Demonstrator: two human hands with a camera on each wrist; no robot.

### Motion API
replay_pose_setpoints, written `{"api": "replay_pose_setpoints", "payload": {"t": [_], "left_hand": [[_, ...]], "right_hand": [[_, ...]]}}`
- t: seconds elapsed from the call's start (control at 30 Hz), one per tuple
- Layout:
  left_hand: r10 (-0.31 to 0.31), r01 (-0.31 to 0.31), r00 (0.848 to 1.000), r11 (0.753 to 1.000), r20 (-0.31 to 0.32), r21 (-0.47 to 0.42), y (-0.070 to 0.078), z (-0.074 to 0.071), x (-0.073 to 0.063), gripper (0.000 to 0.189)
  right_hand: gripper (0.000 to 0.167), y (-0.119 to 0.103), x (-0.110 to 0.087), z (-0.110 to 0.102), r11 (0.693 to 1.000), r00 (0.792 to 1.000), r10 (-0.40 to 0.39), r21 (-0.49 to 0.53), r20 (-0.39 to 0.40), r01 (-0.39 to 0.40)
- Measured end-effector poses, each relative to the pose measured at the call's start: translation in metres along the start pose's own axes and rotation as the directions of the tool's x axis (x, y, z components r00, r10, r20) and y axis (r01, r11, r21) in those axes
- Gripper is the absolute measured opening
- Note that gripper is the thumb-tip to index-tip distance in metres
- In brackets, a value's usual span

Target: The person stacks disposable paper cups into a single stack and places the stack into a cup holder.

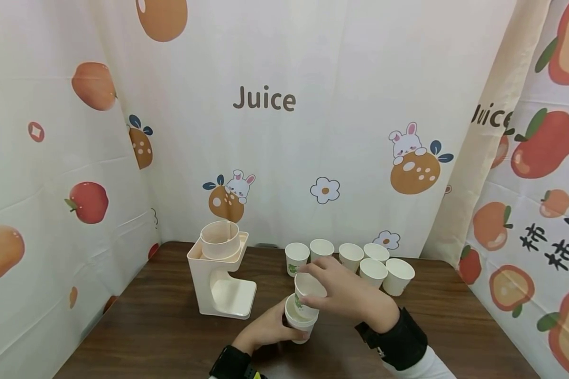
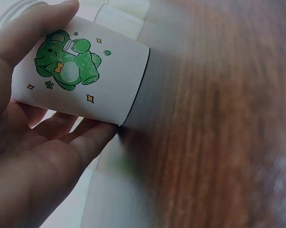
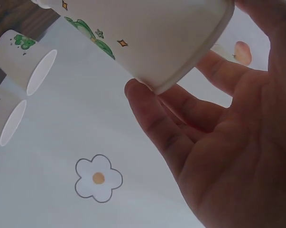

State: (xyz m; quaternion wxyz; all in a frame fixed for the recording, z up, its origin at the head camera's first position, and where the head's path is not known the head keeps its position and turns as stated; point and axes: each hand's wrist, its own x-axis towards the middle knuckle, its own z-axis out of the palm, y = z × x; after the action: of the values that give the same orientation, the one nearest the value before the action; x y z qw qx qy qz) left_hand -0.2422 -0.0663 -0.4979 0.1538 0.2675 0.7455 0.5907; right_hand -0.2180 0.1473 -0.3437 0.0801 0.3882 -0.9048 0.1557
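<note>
My left hand (image 1: 267, 327) grips a white paper cup (image 1: 305, 327) low over the front middle of the table. In the left wrist view, this cup (image 2: 119, 78) bears a green cartoon bear, and thumb and fingers wrap its sides. My right hand (image 1: 343, 292) holds another white paper cup (image 1: 305, 288) by its rim, directly above the first. Its lower end sits at or inside the lower cup's mouth. How deep it goes is hidden. The right wrist view shows fingers on the rim of this upper cup (image 3: 166, 38).
Several white paper cups (image 1: 372, 269) stand upright at the back right of the wooden table (image 1: 156, 321). Left of my hands is a cream-coloured appliance (image 1: 201, 284) with a round top container (image 1: 219, 242). Printed curtains (image 1: 289, 142) enclose the back and sides.
</note>
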Motion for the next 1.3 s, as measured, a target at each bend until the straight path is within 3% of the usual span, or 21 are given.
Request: {"api": "replay_pose_setpoints", "payload": {"t": [0.77, 1.07, 1.3], "left_hand": [[-0.019, 0.019, 1.0, 0.999, 0.001, -0.03, 0.001, 0.0, -0.001, 0.076], [-0.012, 0.013, 1.0, 0.998, 0.017, -0.054, 0.0, 0.0, -0.001, 0.076], [0.0, 0.003, 0.999, 0.997, 0.042, -0.077, 0.0, 0.0, -0.001, 0.075]], "right_hand": [[0.047, -0.001, 0.003, 0.02, 0.999, 0.998, 0.007, 0.034, 0.063, -0.009], [0.043, -0.002, 0.001, 0.03, 0.999, 0.999, -0.043, -0.005, 0.006, 0.044], [0.043, -0.001, -0.001, 0.043, 0.999, 0.999, -0.038, -0.017, -0.006, 0.038]]}}
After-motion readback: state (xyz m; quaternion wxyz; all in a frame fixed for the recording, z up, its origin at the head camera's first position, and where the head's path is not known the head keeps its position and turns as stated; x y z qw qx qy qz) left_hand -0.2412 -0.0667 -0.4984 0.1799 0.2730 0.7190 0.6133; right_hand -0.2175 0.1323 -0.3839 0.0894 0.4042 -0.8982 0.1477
